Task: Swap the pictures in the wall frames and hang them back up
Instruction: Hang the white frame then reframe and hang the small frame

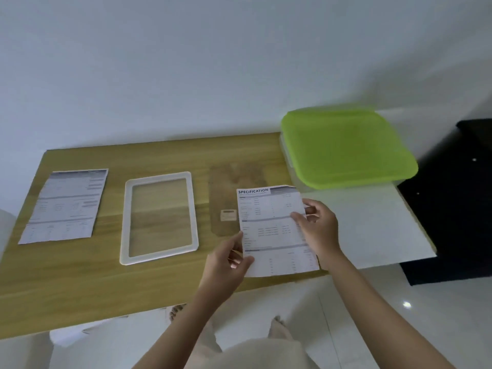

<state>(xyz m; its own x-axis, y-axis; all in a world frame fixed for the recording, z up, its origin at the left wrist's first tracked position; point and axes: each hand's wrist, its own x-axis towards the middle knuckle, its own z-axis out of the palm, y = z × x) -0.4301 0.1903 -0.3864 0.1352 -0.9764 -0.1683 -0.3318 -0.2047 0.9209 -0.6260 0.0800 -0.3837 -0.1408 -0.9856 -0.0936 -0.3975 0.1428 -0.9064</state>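
Frame (159, 218), white-rimmed and clear-paned, lies flat mid-table (80, 283), a printed sheet (65, 206) to its left. Right of it, over a transparent backing panel (226, 187), both hands pinch a "SPECIFICATION" sheet (274, 230): left hand (226, 265) at its lower-left edge, right hand (319, 230) at its right edge.

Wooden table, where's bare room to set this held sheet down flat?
Bare wood runs along the table's near edge, below the white frame and the other sheet. Narrow strips separate those. It is crowded on the right: clear panel, both hands, green-lidded box.
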